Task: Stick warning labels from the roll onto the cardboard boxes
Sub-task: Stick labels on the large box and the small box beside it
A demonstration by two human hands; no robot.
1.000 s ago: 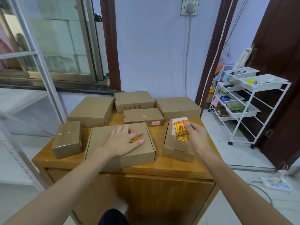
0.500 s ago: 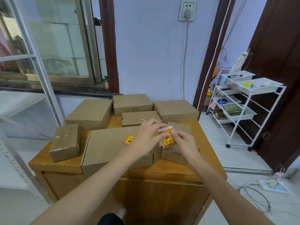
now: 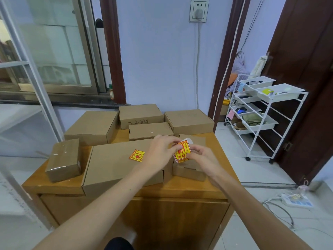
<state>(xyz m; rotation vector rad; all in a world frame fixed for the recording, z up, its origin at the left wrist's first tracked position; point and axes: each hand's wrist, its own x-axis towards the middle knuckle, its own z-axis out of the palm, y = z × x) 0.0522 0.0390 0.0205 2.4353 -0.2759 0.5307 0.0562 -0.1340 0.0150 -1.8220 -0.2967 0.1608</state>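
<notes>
Pinching the label roll [image 3: 182, 152] between both hands, left hand [image 3: 159, 152] and right hand [image 3: 201, 158] fingers closed on it (one label [image 3: 137, 155] sits on the big box [image 3: 115, 165]).

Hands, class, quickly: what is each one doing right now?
Left hand: pinching a label at the label roll.
Right hand: closed on the label roll.

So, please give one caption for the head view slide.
Both hands hold the label roll beside a labelled cardboard box.
</notes>
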